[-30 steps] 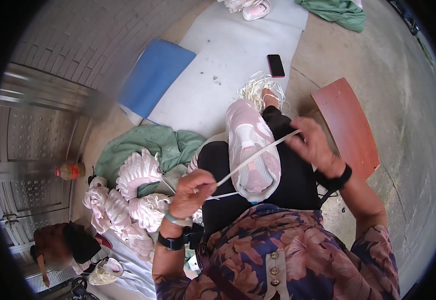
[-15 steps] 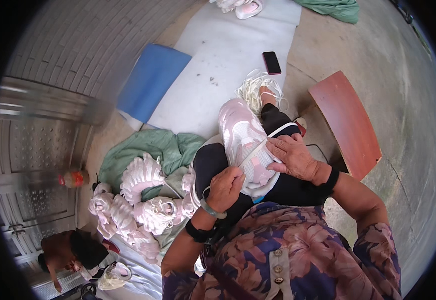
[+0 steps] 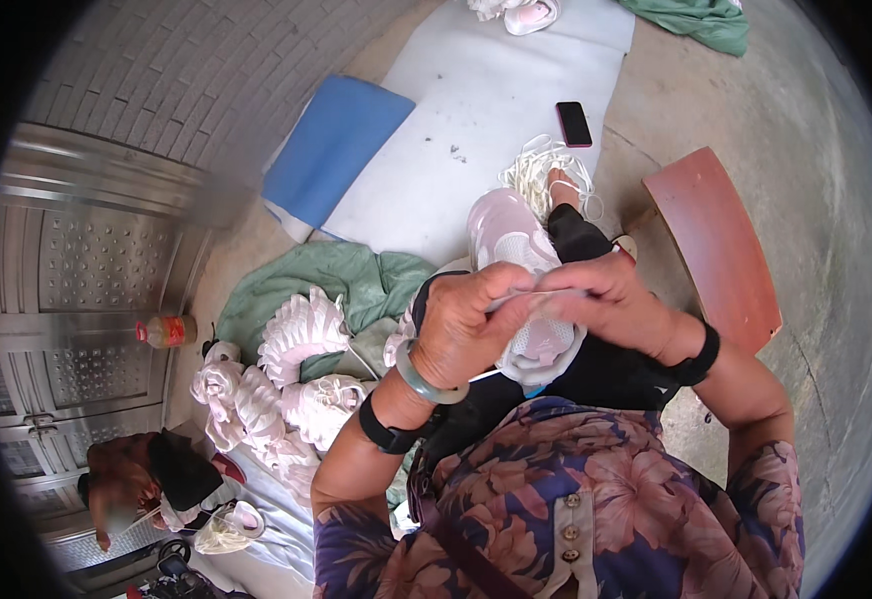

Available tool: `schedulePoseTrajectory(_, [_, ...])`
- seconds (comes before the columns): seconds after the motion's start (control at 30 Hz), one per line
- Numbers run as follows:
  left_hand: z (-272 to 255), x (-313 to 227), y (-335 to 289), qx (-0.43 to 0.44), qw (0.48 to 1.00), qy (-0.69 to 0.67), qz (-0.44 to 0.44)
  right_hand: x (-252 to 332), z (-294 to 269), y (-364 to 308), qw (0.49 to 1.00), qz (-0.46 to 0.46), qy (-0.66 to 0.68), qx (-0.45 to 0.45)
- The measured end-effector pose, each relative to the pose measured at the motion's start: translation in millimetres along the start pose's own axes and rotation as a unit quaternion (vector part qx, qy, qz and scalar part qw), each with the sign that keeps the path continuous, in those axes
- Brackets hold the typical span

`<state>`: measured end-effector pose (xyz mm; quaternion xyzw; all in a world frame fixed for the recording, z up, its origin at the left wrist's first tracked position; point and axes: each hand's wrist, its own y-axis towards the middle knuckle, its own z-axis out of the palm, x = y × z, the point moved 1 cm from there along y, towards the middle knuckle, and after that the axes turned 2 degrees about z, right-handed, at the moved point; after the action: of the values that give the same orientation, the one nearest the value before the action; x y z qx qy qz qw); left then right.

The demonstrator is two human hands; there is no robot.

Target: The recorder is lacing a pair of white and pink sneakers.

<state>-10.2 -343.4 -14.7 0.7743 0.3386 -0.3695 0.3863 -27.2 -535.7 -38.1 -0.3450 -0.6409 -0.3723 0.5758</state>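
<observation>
A pink and white sneaker (image 3: 501,230) rests on my lap, its toe pointing away from me. Above its middle my left hand (image 3: 466,324) and my right hand (image 3: 611,304) come together, fingertips almost meeting. Both are closed on a white shoelace (image 3: 556,293) that runs between them, slightly blurred. Part of the lace shows below my left hand, beside the shoe's heel. My hands hide the shoe's tongue and eyelets. Past the toe, by my bare foot, lies a tangled bundle of white laces (image 3: 536,175).
Several pink and white shoes (image 3: 301,334) are heaped at left by a green cloth (image 3: 356,285). A blue mat (image 3: 336,150) and a phone (image 3: 574,124) lie on the pale sheet (image 3: 456,110). Right stands a reddish wooden board (image 3: 721,250). Another person (image 3: 171,474) sits lower left.
Both hands have risen off the shoe and drawn together over it, with a lace now between them. The whole view has shifted slightly.
</observation>
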Motion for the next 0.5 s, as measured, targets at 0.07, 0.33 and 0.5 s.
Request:
schedulePoseTrajectory(0.07, [-7.1,14.5,-6.3,0.05,0.998,-0.022,-0.044,-4.2,-13.2,-7.5,0.999,0.002,0.017,-0.051])
schedulePoseTrajectory(0.33, [-7.0,55.3,-31.6,0.099,0.972,-0.092,-0.19,-54.5,-57.2,-33.5,0.978,0.136,-0.037,-0.156])
schedulePoseTrajectory(0.5, [0.3,59.1,-35.0,0.115,0.963,-0.097,-0.222,-68.9,-68.5,-36.4,0.969,0.156,-0.091,-0.17])
